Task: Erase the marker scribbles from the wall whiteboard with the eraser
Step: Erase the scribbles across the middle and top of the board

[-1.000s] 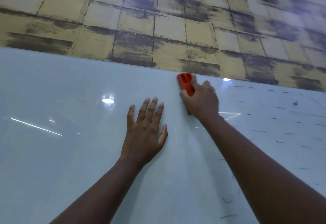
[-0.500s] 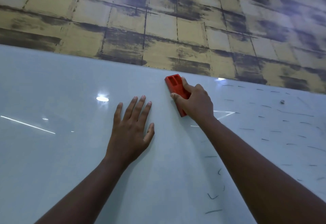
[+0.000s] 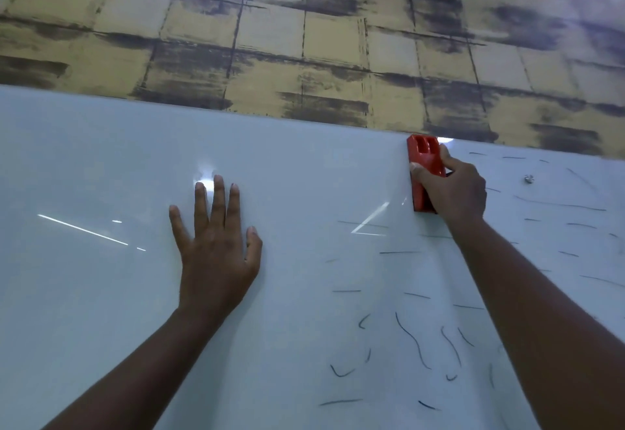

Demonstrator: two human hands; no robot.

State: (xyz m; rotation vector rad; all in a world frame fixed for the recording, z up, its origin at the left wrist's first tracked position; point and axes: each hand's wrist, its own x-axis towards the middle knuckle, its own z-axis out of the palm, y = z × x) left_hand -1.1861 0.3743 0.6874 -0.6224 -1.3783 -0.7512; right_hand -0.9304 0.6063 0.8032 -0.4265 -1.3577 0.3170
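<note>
The right hand [image 3: 451, 189] gripped the eraser [image 3: 424, 172] against the board [image 3: 101, 294] at its top edge, mid-wipe. The left hand [image 3: 216, 247] lay flat, fingers spread. Scribbles [image 3: 412, 338] remained below and right of the eraser; the next stroke likely needed to head there.

Red eraser [image 3: 424, 172] at upper right; pale blue-white whiteboard [image 3: 101, 294] with thin black scribbles [image 3: 411, 340] at lower right; wall [image 3: 270, 40] above in yellow squares smeared with dark grey
</note>
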